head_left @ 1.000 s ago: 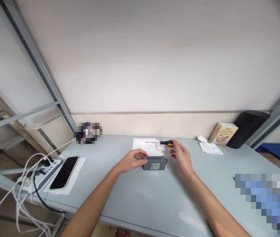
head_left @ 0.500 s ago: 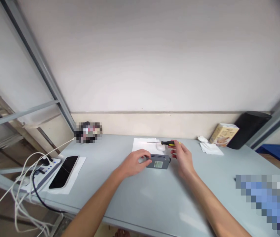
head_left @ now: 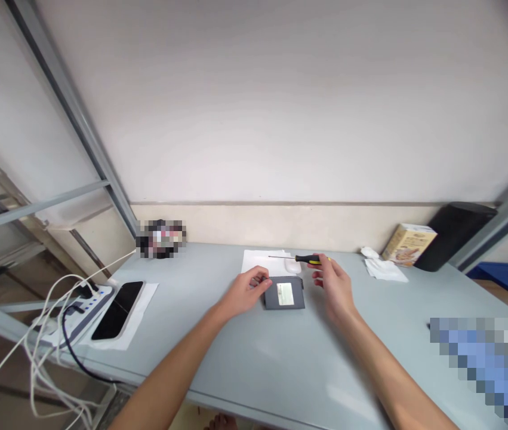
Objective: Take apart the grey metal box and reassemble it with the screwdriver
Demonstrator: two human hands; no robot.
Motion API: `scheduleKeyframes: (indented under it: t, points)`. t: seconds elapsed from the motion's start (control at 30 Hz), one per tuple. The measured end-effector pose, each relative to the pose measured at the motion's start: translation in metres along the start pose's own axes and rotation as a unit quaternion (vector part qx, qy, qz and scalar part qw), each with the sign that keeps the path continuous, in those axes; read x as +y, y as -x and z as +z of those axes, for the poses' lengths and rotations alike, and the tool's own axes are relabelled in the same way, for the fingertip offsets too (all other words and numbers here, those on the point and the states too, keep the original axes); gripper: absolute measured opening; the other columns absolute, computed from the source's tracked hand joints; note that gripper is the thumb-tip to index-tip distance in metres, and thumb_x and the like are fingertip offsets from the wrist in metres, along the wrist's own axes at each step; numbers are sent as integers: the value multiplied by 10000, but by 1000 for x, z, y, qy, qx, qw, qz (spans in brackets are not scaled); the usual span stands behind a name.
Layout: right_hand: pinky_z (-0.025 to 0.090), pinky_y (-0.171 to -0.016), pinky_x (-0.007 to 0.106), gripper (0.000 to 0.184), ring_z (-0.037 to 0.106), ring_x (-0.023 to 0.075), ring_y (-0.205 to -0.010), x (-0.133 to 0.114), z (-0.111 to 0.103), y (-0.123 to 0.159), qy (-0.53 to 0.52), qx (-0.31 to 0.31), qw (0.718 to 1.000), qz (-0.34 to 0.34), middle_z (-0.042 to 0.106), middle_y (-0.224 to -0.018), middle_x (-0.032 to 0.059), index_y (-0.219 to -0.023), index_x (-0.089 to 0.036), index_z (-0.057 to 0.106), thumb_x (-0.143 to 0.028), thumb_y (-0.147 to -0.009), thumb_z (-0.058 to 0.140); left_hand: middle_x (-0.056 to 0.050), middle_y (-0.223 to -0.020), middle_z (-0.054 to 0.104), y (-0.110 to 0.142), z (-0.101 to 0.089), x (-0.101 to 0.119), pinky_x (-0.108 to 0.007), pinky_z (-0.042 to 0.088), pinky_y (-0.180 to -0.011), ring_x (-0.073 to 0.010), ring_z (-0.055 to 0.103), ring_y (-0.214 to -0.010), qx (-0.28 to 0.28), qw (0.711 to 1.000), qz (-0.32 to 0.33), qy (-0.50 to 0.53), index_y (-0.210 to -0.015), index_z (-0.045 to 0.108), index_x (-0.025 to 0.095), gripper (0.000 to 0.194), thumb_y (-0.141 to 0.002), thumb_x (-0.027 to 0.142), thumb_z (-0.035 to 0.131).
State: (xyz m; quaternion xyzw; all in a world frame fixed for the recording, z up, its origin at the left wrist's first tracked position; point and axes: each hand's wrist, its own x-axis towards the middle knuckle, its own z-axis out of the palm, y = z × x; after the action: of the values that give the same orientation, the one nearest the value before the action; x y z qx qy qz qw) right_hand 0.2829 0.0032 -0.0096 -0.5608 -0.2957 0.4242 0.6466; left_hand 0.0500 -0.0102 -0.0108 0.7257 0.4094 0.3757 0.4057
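Note:
A dark grey flat box (head_left: 297, 295) with a pale label on its face is at the middle of the table. My left hand (head_left: 247, 291) is closed on the box's upper left corner, thumb and fingers pinched there. In my right hand (head_left: 334, 286) is a screwdriver (head_left: 307, 259) with a black and yellow handle, gripped between thumb and fingers. Its thin shaft points left, above a white paper sheet and a small white rounded object (head_left: 292, 266) behind the box. The screwdriver's tip is apart from the box.
On the left lie a dark-screened phone (head_left: 118, 310) on white paper, and a power strip (head_left: 84, 315) with tangled cables. A yellow carton (head_left: 409, 245), crumpled tissue (head_left: 385, 269) and a black cylinder (head_left: 456, 236) are at the back right. Blurred items occupy the right edge and back left.
The grey box has been tipped, so its labelled face shows more fully and its vented edge is out of sight. My right hand still holds the screwdriver in nearly the same place.

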Motion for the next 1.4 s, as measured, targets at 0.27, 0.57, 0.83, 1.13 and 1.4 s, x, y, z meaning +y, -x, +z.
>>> scheduleKeyframes:
  t: [0.27,0.57,0.83,1.13,1.4]
  points:
    - [449,-566,262,444,534,137,-640,0,-1,0,4,-3,1000,9,763,-914,55,-1018,-206,779,-593,-804,735,58,-718,452,-1,-4,-8,-255,346,-658,-128,408,-659,-16,997,-72,-15,-959,547,222,316,-1004,535,528]
    - [439,-581,266,431,510,132,-631,-6,1,2,-11,-1,1000,19,750,-897,47,-1016,-200,769,-571,-799,732,1,-848,594,-3,0,-11,-298,455,-781,-172,558,-798,-4,995,-93,-28,-938,576,203,293,-986,488,528]
    - [423,-570,263,469,507,123,-618,-6,2,3,-15,-3,1000,21,745,-895,41,-1023,-192,762,-590,-776,738,-17,-853,590,-3,-2,-17,-307,478,-751,-178,550,-789,-7,994,-95,-59,-951,593,196,261,-1003,441,523]
    - [434,-546,276,477,515,124,-580,-7,0,2,-19,-2,1000,3,748,-866,46,-976,-195,765,-621,-761,750,-63,-1232,474,9,-11,4,-392,476,-999,-278,528,-1152,-155,977,-24,-146,-1225,537,267,701,-654,416,916]
    - [400,-541,267,434,465,104,-563,-10,-3,-3,-54,13,998,-6,726,-863,30,-975,-202,746,-597,-796,733,-42,-1156,466,8,-16,12,-356,497,-944,-219,562,-985,-145,979,-22,-141,-1175,609,261,482,-761,381,824]
